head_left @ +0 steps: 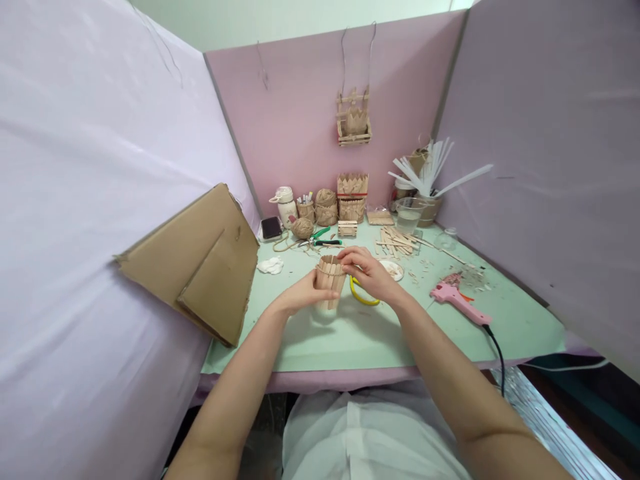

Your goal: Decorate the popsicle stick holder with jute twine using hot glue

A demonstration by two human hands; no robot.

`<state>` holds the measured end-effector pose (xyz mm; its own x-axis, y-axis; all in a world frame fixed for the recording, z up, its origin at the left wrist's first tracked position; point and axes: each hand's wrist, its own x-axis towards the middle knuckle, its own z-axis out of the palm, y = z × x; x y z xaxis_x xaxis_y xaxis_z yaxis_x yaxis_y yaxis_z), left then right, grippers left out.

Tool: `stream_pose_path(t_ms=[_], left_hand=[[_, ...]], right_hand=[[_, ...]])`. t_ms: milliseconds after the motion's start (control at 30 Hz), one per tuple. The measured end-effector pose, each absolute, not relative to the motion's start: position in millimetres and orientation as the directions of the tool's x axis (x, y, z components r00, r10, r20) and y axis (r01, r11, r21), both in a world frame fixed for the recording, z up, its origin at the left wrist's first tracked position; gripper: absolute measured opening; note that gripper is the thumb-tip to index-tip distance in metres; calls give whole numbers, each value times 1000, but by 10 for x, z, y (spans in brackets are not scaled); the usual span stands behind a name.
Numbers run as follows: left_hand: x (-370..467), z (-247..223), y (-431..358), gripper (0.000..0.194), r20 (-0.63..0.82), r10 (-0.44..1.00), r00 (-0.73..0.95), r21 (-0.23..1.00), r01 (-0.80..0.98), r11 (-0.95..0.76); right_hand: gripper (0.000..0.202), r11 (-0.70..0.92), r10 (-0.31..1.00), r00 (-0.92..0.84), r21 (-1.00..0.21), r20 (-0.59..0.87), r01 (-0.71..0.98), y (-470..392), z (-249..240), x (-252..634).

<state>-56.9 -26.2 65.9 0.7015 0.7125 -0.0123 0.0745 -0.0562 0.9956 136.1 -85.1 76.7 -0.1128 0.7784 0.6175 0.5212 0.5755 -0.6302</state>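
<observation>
A small cup of upright wooden sticks (330,283) stands out in front of me near the middle of the green table, tilted slightly. My left hand (305,293) is wrapped round its left side and front, the thumb across the sticks. At its upper right rim, the fingertips of my right hand (364,268) are pressed together; whatever they pinch is too small to make out. A thin band of twine runs round the cup near the rim. Yellow-handled scissors (364,293) lie just under and beside my right hand.
A pink glue gun (460,303) with a black cord lies at the right. Loose sticks (395,241) and a white dish (393,269) are behind my right hand. Folded cardboard (200,267) leans at the left. Twine balls (303,228), green-handled pliers (327,242) and a bottle (285,207) stand or lie behind.
</observation>
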Motion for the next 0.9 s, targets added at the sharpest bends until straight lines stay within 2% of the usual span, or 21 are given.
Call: stream_pose_path(t_ms=[100,233,300,400,633,800,900], left_hand=[[-476,692,-168,56,36,714,700,992,61,-110],[-274,612,-24,63,196,729,656,980,-116,-160],[-193,544,21,65,225,750,622,974,-162,-158],[-147,429,42,69,238,797,556,968,-204,-147],[-217,227,37,76,303,846,438,950,-213,-230],[-253,201,73,75,270,828,492,963,-137,-233],[-311,236,97,66,230,787,573,973,-112,-203]], right_hand=[[16,584,759,-24,-664,650,468,-781,786,1269],[28,527,703,297,-753,646,394,-649,678,1180],[32,496,693,374,-784,616,373,-599,564,1164],[34,470,725,372,-811,579,348,-564,376,1145],[39,459,803,233,-819,549,346,-551,169,1082],[40,439,818,248,-841,520,315,-526,124,1120],[39,422,818,274,-851,506,312,-518,114,1138]])
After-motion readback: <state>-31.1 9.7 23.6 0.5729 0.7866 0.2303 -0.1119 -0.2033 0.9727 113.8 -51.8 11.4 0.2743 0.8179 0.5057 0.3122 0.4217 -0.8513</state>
